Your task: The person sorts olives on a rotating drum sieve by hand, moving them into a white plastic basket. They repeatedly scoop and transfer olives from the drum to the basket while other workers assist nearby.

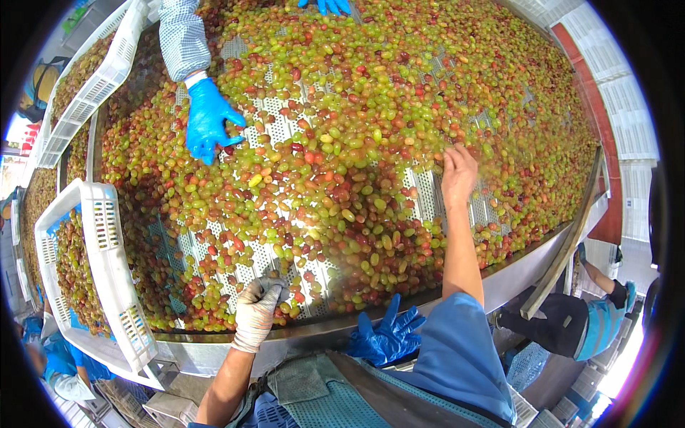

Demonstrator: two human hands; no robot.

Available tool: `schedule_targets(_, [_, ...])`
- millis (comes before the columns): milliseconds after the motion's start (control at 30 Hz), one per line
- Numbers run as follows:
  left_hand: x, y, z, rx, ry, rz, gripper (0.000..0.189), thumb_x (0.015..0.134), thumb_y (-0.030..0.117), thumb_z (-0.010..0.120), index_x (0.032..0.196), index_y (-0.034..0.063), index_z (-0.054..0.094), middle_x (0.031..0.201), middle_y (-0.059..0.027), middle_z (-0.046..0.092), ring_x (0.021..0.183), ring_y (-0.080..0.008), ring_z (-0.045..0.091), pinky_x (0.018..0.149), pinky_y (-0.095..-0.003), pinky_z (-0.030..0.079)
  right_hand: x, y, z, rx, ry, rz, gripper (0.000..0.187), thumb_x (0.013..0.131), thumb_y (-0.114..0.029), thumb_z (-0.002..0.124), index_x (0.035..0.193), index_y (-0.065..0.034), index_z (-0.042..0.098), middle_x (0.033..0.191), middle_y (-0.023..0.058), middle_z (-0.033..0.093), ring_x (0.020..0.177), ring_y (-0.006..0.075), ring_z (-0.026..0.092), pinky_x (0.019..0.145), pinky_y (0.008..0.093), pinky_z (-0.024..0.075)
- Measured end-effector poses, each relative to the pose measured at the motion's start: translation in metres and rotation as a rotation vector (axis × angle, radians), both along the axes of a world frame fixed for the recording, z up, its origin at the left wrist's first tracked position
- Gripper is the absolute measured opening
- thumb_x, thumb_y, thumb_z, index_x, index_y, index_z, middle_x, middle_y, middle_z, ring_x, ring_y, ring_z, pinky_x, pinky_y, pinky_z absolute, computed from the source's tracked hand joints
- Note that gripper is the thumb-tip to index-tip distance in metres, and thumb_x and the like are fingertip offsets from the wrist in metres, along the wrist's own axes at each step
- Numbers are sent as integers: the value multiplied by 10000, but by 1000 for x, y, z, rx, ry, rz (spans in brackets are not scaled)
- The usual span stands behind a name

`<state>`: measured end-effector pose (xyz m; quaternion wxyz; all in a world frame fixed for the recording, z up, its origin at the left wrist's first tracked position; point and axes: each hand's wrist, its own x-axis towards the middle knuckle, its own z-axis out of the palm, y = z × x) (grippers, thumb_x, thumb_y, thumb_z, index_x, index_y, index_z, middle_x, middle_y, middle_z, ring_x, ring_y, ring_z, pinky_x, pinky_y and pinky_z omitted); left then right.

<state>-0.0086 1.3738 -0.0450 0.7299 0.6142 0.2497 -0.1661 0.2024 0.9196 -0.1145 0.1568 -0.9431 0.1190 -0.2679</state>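
My left hand (pixel 256 313), in a whitish knit work glove with grey fingertips, is low at the near edge of a perforated metal sorting table (pixel 428 187). Its fingers curl over loose grapes, and whether they grip any is hidden. Farther right, my bare right hand (pixel 459 174) reaches in among green and red grapes (pixel 385 241), fingers bent and close together. What lies at those fingertips cannot be made out. Between my arms, a crinkled blue glove (pixel 386 331) shows at the table's near rim; I cannot tell if a hand is inside.
A co-worker's blue-gloved hand (pixel 210 122) reaches in from the upper left; another blue-gloved hand (pixel 327 5) shows at the top. White plastic crates (pixel 104 214) of grapes flank the left side. A wooden bar (pixel 562 235) slopes along the right end. Another person (pixel 567 321) is beyond it.
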Motion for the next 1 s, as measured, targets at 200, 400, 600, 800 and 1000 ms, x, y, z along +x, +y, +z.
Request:
schedule_targets(200, [-4, 4, 6, 32, -5, 58, 87, 978, 22, 667, 1038, -21, 714, 906, -90, 754, 781, -157, 729, 703, -274, 593, -65, 190, 64, 362, -77, 904, 94, 864, -17, 707, 935, -71, 678, 916, 98, 665, 881, 271, 687, 817, 379, 603])
schedule_targets(400, [-9, 21, 25, 16, 50, 90, 102, 937, 46, 691, 1023, -5, 712, 871, -56, 721, 732, -122, 647, 678, -271, 537, -176, 297, 87, 826, 428, 990, 148, 868, -119, 787, 996, -66, 734, 1028, 100, 661, 861, 287, 682, 742, 379, 561])
schedule_targets(600, [-47, 54, 38, -188, 89, 174, 128, 888, 46, 736, 1007, -1, 740, 850, -63, 738, 696, -127, 680, 639, -274, 564, -194, 317, 106, 804, 425, 1141, 145, 875, -109, 784, 1005, -54, 752, 1022, 87, 670, 873, 258, 689, 759, 359, 558])
schedule_targets(800, [-79, 77, 55, -240, 79, 143, 186, 886, 54, 736, 1031, -61, 722, 908, -143, 753, 772, -204, 723, 723, -314, 592, -209, 338, 123, 646, 411, 1303, 165, 867, -127, 794, 1005, -46, 756, 1042, 90, 680, 891, 275, 691, 777, 388, 567])
schedule_targets(1000, [-99, 113, 73, -357, 87, 93, 288, 896, 94, 765, 1119, -78, 704, 926, -143, 752, 786, -203, 725, 718, -316, 590, -238, 365, 134, 525, 406, 1272, 257, 849, -128, 800, 1080, -33, 737, 1084, 99, 674, 956, 296, 682, 824, 394, 564])
